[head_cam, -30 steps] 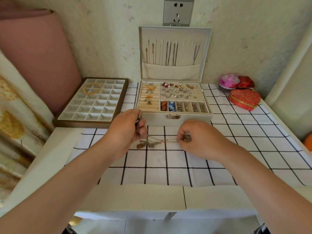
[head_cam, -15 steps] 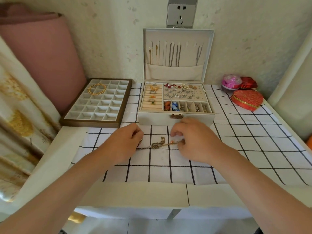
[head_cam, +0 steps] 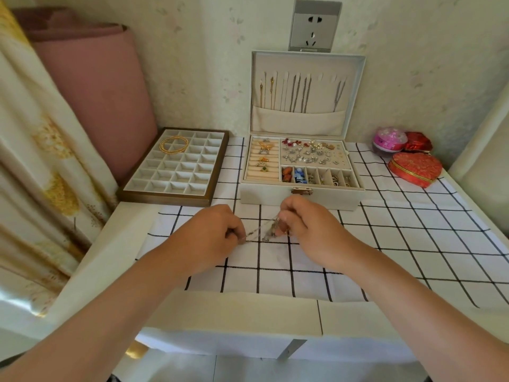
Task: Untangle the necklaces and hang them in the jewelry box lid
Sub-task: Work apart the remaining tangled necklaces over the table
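**Necklaces stretched between two hands, knot not yet open**

On the left we see the brown-framed tray with white square compartments (head_cam: 165,199). It holds only a coil of gold bangles (head_cam: 174,144), and it lies apart from the work.

Our left hand (head_cam: 212,238) is low over the black-and-white checked cloth (head_cam: 385,244). Its fingers are curled and pinch one end of a chain.

From there the tangled thin metal necklaces (head_cam: 264,230) run upward to the right, lifted a little off the cloth, with a small clump near the right fingers.

Our right hand (head_cam: 311,232) pinches this clump, somewhat higher, just in front of the white jewelry box (head_cam: 275,198). We think the chain is pulled tight so that the loops open and each strand can be followed.

Behind stands the upright padded lid (head_cam: 254,92), leaning near the wall. Several chains (head_cam: 298,92) already hang there in rows, with their ends in the pocket, so they cannot tangle again. Some hooks look free.

At the far right rests a red heart-shaped box (head_cam: 416,168).
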A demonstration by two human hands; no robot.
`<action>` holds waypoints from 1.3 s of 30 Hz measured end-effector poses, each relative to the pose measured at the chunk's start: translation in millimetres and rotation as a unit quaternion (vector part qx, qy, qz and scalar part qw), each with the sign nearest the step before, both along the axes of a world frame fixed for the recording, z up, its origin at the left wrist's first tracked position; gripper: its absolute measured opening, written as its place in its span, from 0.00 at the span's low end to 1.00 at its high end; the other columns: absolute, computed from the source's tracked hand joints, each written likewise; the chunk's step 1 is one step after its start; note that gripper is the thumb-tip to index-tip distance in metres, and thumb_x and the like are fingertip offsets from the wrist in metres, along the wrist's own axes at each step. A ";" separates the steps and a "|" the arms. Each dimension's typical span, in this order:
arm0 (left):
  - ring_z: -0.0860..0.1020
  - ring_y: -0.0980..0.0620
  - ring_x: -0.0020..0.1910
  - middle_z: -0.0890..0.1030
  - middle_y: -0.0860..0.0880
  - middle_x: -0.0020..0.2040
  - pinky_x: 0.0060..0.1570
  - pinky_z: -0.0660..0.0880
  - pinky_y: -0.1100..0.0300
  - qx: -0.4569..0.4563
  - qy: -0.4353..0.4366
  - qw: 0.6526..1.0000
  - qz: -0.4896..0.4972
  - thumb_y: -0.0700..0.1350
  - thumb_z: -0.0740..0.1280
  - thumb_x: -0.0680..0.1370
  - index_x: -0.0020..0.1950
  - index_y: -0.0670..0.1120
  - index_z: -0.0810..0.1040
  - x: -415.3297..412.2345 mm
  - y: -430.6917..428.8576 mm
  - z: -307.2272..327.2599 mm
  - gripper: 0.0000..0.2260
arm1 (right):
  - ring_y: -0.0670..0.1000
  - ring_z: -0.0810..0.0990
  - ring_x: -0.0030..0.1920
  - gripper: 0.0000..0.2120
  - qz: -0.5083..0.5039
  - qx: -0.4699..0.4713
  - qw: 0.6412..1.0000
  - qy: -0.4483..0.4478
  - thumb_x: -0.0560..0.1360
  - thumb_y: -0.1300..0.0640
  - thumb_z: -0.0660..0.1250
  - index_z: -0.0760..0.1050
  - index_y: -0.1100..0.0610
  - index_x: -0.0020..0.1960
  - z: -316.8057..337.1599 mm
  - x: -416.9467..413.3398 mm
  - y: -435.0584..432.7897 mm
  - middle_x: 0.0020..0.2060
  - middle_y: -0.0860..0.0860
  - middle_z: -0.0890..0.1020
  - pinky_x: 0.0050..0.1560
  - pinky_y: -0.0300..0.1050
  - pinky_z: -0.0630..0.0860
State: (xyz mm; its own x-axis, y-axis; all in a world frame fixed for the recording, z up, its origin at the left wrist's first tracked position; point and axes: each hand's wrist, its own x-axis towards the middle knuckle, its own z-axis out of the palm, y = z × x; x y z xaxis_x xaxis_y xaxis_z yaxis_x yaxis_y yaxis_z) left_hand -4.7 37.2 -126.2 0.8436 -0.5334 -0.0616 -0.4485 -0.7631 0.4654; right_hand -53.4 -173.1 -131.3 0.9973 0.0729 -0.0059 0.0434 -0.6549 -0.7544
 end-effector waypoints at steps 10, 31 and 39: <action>0.65 0.49 0.30 0.68 0.48 0.31 0.33 0.66 0.60 -0.447 0.345 0.816 0.125 0.29 0.49 0.70 0.29 0.46 0.67 7.1 -1.2 16.5 0.17 | 0.44 0.62 0.22 0.09 -0.058 0.208 0.973 0.078 0.83 0.59 0.62 0.76 0.55 0.45 13.1 5.0 -7.8 0.27 0.47 0.72 0.22 0.34 0.60; 0.71 0.54 0.34 0.74 0.48 0.40 0.26 0.68 0.65 -0.431 0.311 0.826 0.185 0.33 0.68 0.77 0.48 0.47 0.72 0.8 -28.2 5.2 0.10 | 0.36 0.82 0.40 0.04 -0.034 0.126 0.987 0.093 0.78 0.57 0.70 0.85 0.53 0.48 22.8 2.3 -10.5 0.40 0.46 0.87 0.42 0.26 0.71; 0.74 0.61 0.36 0.81 0.55 0.50 0.38 0.70 0.67 -0.330 0.141 0.926 0.118 0.34 0.67 0.79 0.36 0.55 0.83 -3.3 -32.5 -2.5 0.18 | 0.45 0.58 0.24 0.10 -0.062 0.364 0.917 0.152 0.81 0.62 0.64 0.83 0.55 0.48 27.5 1.4 -16.7 0.37 0.52 0.82 0.25 0.37 0.54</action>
